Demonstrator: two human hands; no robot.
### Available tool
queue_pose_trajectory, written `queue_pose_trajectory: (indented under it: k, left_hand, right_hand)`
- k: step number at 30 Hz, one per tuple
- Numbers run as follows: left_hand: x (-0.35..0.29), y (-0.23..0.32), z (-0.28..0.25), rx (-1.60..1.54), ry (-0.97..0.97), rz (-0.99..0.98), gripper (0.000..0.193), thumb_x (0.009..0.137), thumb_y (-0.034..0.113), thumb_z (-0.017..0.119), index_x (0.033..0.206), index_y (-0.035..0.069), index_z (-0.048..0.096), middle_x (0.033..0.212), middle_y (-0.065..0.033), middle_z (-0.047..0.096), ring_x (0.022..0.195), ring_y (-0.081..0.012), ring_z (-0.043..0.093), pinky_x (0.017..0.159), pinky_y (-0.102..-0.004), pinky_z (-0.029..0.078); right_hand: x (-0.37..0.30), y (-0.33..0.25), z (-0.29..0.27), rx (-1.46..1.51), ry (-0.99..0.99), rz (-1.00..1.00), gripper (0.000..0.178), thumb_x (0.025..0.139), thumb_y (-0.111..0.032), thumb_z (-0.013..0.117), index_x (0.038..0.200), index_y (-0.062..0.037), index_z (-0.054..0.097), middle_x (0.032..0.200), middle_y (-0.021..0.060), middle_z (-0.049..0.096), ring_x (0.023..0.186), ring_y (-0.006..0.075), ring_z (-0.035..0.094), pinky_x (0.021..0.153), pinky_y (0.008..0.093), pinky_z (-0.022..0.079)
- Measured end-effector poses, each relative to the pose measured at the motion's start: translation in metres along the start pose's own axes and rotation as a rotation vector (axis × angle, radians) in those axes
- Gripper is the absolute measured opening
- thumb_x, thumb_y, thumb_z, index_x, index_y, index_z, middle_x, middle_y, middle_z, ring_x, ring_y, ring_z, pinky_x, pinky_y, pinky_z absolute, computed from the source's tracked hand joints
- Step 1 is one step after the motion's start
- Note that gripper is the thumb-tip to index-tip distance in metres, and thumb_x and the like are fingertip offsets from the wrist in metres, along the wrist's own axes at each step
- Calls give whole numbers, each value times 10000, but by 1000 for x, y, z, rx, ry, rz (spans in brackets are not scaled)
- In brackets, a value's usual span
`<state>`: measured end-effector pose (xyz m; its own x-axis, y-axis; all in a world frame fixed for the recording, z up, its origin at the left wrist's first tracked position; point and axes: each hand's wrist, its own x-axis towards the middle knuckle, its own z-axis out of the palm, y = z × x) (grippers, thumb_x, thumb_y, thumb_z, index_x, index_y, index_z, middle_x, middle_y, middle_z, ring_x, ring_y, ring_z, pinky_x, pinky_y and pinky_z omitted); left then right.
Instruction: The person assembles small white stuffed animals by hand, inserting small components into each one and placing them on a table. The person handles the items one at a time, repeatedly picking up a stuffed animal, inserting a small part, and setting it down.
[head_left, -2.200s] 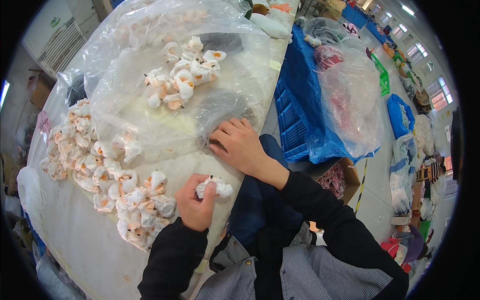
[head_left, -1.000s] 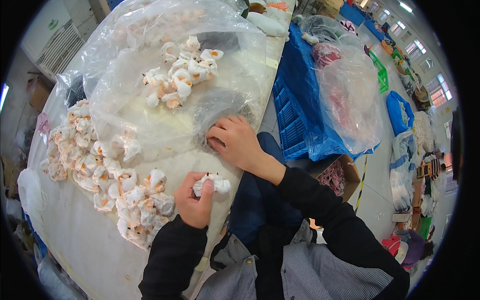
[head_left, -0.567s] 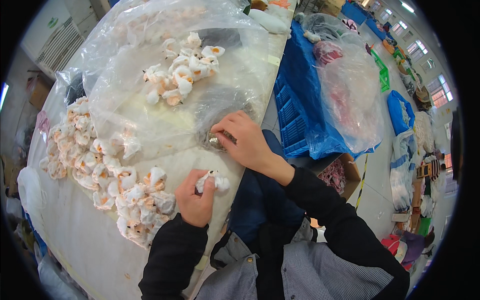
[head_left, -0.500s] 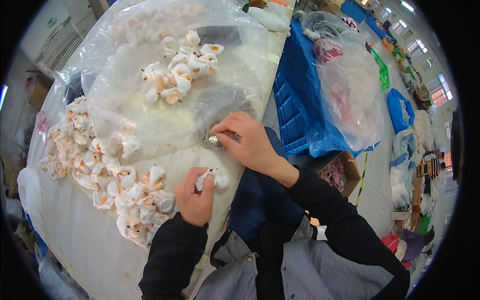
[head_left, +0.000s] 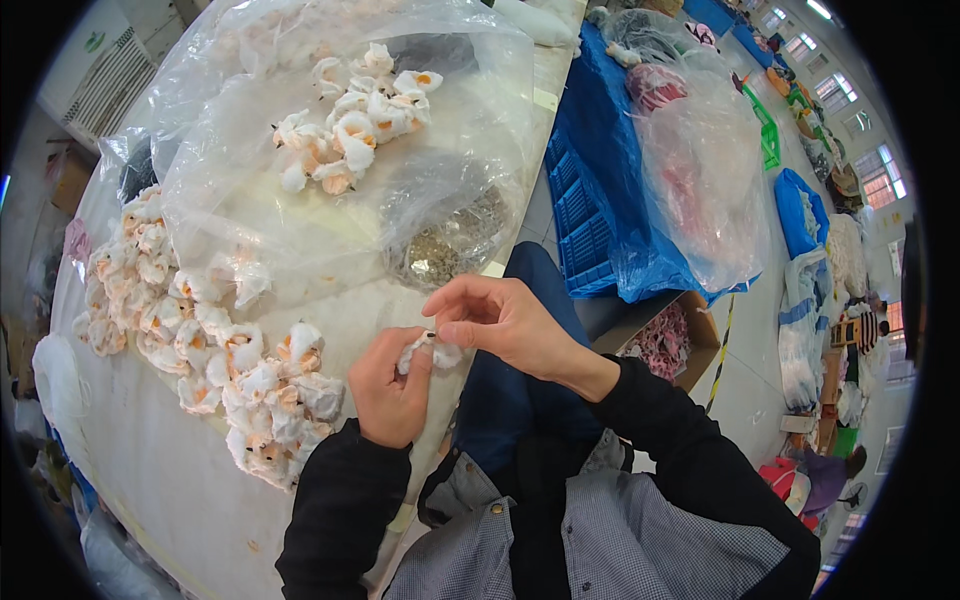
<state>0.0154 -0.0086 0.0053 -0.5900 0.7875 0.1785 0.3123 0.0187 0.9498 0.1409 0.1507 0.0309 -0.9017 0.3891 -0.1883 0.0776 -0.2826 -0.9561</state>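
Near the table's edge my left hand (head_left: 390, 390) grips a small white plush piece (head_left: 446, 356) between thumb and fingers. A tiny black dot shows on top of the plush piece. My right hand (head_left: 510, 325) is right over it, thumb and forefinger pinched together close to the plush; anything between those fingertips is too small to make out. Just beyond my hands lies a clear plastic bag (head_left: 435, 255) with many tiny shiny bits in it. To the left spreads a heap of white and orange plush pieces (head_left: 270, 395), several with dark dots.
More plush pieces (head_left: 355, 130) lie on a large clear plastic sheet (head_left: 300, 230) across the pale table (head_left: 160, 480). Right of the table stand a blue crate (head_left: 585, 235) with a clear bag of pink material (head_left: 700, 180) and a cardboard box (head_left: 705, 345) of pink pieces.
My right hand has come back from the bag of tiny bits to the plush piece in my left hand. The left hand has stayed nearly in place, still gripping it.
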Motion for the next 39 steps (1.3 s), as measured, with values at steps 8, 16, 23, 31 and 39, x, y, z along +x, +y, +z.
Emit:
queue_pose_trajectory:
  k: [8,16,23,31,39]
  left_hand:
    - [-1,-2,-2,43,-23,24,133,938,26,692,1056,-32,709,854,-122,679,657,-150,609,574,-285,463]
    - [-1,-5,-1,42,1,23,128,897,45,740,1009,-13,718,765,-78,653,560,-99,506,511,-277,391]
    - [-1,-2,1,44,-22,54,100,892,48,736,978,2,714,731,-74,626,539,-98,482,503,-274,383]
    - [-4,-9,2,57,-28,22,113,890,42,731,990,-1,700,719,-96,613,526,-115,495,500,-287,399]
    - [-1,-4,1,84,-34,26,107,884,41,730,975,-5,696,722,-112,621,537,-140,538,511,-299,426]
  right_hand:
    - [-3,2,-1,49,-20,78,267,974,-105,759,1216,-18,689,991,15,719,926,65,658,857,245,525]
    - [-4,0,-2,93,-15,81,256,963,-114,775,1187,-18,697,986,15,730,907,63,663,850,237,524]
    - [-5,3,0,-40,17,33,180,957,-93,771,1108,-11,718,940,6,726,852,52,655,773,236,513]
    - [-9,-6,9,-659,72,-285,145,919,-65,767,1047,-10,730,881,82,714,764,164,702,690,292,533]
    - [-10,-2,6,-665,95,-297,184,913,-84,790,1075,-13,737,915,103,731,811,187,742,704,302,556]
